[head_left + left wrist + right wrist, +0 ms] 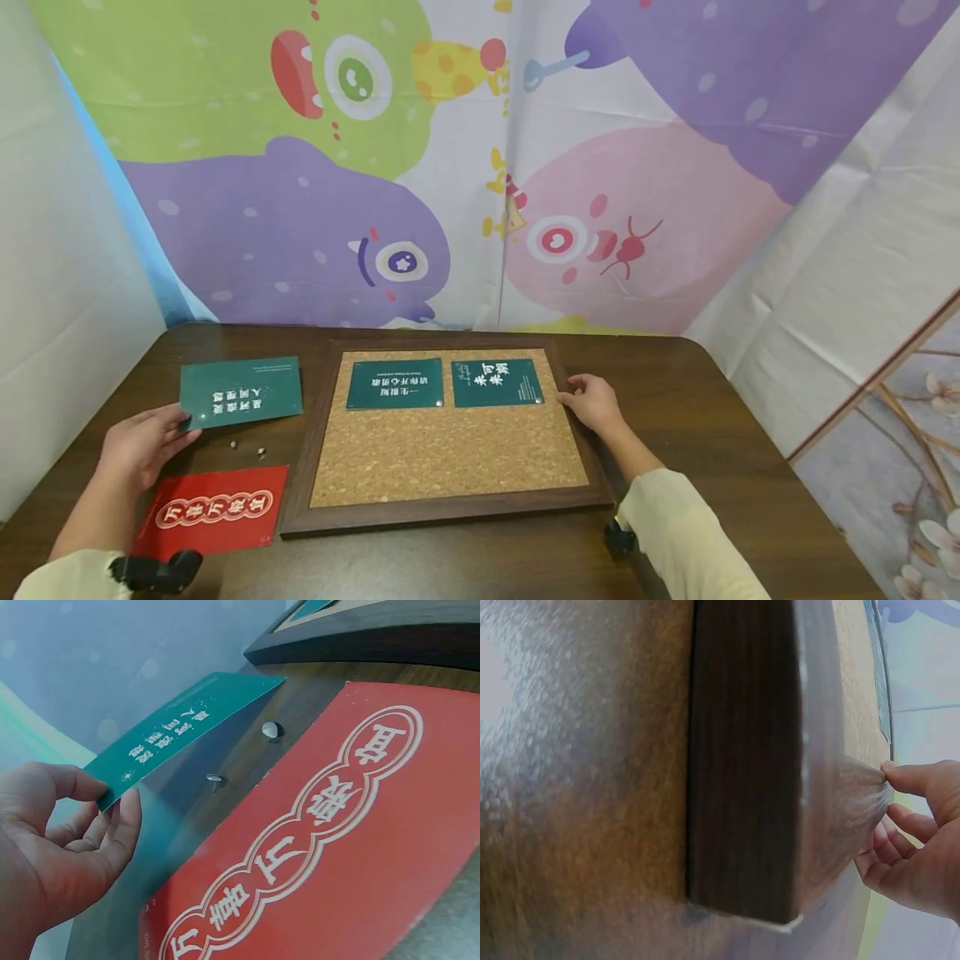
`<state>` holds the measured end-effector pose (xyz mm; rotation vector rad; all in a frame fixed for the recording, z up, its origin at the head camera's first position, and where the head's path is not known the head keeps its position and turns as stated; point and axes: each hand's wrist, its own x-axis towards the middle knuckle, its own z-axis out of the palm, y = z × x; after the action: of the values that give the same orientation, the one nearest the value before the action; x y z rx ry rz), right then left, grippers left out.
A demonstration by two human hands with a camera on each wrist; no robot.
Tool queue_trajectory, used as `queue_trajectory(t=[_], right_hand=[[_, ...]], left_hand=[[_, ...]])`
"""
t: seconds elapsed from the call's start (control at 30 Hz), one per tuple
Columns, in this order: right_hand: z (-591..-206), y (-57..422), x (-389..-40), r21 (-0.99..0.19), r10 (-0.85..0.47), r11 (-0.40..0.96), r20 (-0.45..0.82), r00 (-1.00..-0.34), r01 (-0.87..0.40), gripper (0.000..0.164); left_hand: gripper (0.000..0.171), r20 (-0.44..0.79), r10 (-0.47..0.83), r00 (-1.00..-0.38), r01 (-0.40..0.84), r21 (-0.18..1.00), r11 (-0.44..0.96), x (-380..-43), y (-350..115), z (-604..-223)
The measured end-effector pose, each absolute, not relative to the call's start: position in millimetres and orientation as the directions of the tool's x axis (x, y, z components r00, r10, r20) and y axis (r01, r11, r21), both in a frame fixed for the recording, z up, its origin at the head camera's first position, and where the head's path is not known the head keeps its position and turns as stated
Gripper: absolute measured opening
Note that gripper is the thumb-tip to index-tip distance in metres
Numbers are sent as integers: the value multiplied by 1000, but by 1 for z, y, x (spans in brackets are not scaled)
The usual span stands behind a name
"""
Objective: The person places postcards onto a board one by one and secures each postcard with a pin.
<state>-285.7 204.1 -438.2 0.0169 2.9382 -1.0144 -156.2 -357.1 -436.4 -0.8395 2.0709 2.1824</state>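
My left hand (138, 446) pinches the lower left corner of a green card (242, 390) with white lettering; the card's far end tilts upward in the left wrist view. Two silver thumbtacks (271, 730) lie on the table, between that card and a red card (322, 817) with pale lettering. A cork board (450, 454) in a dark wooden frame lies at the middle of the table. Pinned along its upper part are a green card (396, 383) and another green card (497, 383). At the board's right edge, my right hand (596, 404) grips the frame (746, 765) between thumb and fingers.
The brown wooden table (697, 467) has rounded far corners. Behind it hangs a curtain (465, 208) with cartoon creatures, and white sheets flank both sides. A panel with printed blossoms (922, 433) stands at the far right.
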Motion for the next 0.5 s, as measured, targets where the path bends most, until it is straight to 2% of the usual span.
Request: queue_trajectory(t=[0.17, 0.5], right_hand=[[-437, 203, -285, -616, 5, 787, -33, -999, 25, 40], [-438, 202, -285, -612, 13, 790, -39, -999, 34, 41]], left_hand=[[78, -372, -356, -857, -362, 927, -96, -154, -352, -438], [75, -345, -357, -868, -315, 939, -141, -152, -348, -434]])
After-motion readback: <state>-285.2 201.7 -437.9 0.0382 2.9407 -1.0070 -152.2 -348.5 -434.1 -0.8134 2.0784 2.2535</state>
